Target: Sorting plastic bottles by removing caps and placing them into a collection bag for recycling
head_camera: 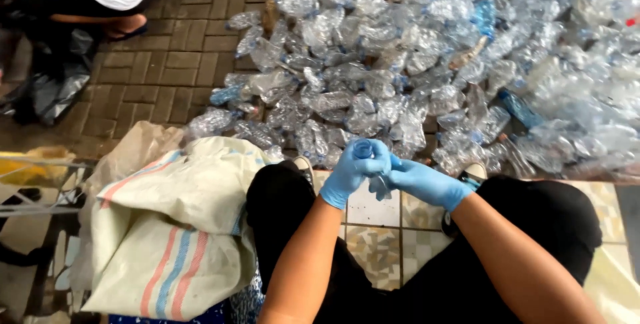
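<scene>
Crushed clear bottle point(371, 164) between both hands' fingers point(363, 164) (gloved, blue)

Soft, even daylight fills the scene, with no hard shadows; only faint shade lies under the person's legs. The heap of clear plastic bottles point(427, 64) catches pale glints and washes out toward the top right corner. The whole view is slightly soft and compressed. The gloved hands point(387, 171) show mild motion blur. The brick paving point(173, 64) at the upper left is darker.

blue gloves point(353, 171), black trousers point(280, 211), bare forearms
</scene>
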